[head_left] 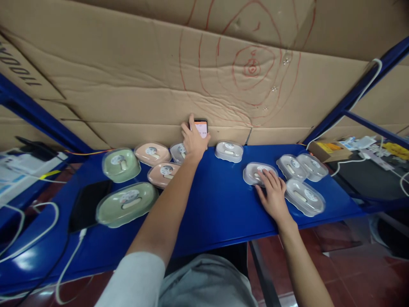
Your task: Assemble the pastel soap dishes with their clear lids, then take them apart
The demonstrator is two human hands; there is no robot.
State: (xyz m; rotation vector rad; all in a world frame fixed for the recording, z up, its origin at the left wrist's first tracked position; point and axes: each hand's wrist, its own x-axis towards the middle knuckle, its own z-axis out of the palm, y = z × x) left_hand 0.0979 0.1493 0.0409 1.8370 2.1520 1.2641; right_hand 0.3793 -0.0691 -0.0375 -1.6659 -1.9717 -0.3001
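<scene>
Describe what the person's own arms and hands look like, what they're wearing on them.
Both hands are bare: no gloves, rings or watch visible on the left hand or the right hand. The forearms are bare too. A short pale grey sleeve covers the left upper arm, matching the grey shirt below. No sleeve shows on the right arm within the frame.

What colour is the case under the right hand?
Clear grey case, with a white label, under the right hand; the head view shows it.
</scene>
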